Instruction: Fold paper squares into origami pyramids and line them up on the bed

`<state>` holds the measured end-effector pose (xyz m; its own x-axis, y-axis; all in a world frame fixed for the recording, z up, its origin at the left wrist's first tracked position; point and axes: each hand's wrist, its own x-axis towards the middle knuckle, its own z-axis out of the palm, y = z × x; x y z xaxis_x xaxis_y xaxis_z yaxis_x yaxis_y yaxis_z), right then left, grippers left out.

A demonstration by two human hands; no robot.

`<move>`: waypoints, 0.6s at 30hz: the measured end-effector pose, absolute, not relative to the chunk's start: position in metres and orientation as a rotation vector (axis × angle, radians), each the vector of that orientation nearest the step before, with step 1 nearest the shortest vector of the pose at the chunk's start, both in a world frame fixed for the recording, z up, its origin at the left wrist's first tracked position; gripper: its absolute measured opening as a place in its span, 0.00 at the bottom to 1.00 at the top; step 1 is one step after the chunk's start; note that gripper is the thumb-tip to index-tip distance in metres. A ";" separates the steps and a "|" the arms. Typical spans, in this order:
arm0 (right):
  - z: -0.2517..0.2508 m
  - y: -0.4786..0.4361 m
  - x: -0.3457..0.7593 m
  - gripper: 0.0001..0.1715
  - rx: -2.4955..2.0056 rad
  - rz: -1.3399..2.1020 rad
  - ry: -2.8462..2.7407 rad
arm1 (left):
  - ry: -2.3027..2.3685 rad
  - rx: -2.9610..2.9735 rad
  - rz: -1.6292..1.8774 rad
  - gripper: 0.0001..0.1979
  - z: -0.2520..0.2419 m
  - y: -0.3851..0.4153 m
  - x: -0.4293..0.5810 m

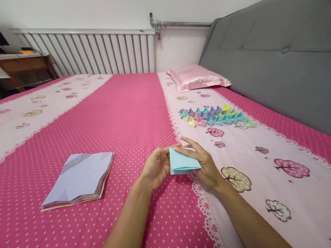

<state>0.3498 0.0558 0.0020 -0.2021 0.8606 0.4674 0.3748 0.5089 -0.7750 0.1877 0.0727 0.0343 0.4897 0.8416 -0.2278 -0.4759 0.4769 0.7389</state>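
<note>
A folded light blue paper is held between both hands just above the bed. My left hand grips its left edge, thumb on top. My right hand holds the right side, with fingers lying across the upper edge. To the left on the bedspread lies a stack of coloured square paper sheets, with a lilac creased sheet on top. Farther ahead, several small folded paper pieces in pastel colours lie in rows on the pale strip of the bedspread.
The bed is covered by a pink dotted bedspread with pale strips printed with trees. A pink pillow lies by the grey headboard on the right. A white radiator and a wooden shelf stand at the back.
</note>
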 end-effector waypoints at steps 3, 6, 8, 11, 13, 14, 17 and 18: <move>0.002 0.056 0.349 0.21 -1.059 0.577 -1.842 | 0.689 0.750 0.916 0.20 0.031 0.072 0.189; 0.001 0.059 0.349 0.27 -1.051 0.583 -1.825 | 0.740 0.928 0.956 0.25 0.022 0.075 0.190; 0.001 0.061 0.350 0.31 -1.056 0.613 -1.730 | 0.838 1.089 1.009 0.25 0.016 0.078 0.189; 0.002 0.063 0.351 0.27 -1.060 0.710 -1.524 | 1.018 1.362 1.031 0.22 0.010 0.081 0.186; 0.003 0.062 0.350 0.20 -1.061 0.806 -1.450 | 1.060 1.488 0.984 0.19 0.009 0.081 0.185; 0.004 0.062 0.348 0.17 -1.061 0.853 -1.441 | 1.059 1.528 0.962 0.18 0.009 0.080 0.185; 0.004 0.059 0.343 0.12 -1.057 0.955 -1.418 | 1.042 1.588 0.944 0.16 0.015 0.075 0.188; 0.004 0.058 0.342 0.11 -1.053 0.978 -1.380 | 1.042 1.584 0.964 0.16 0.017 0.073 0.189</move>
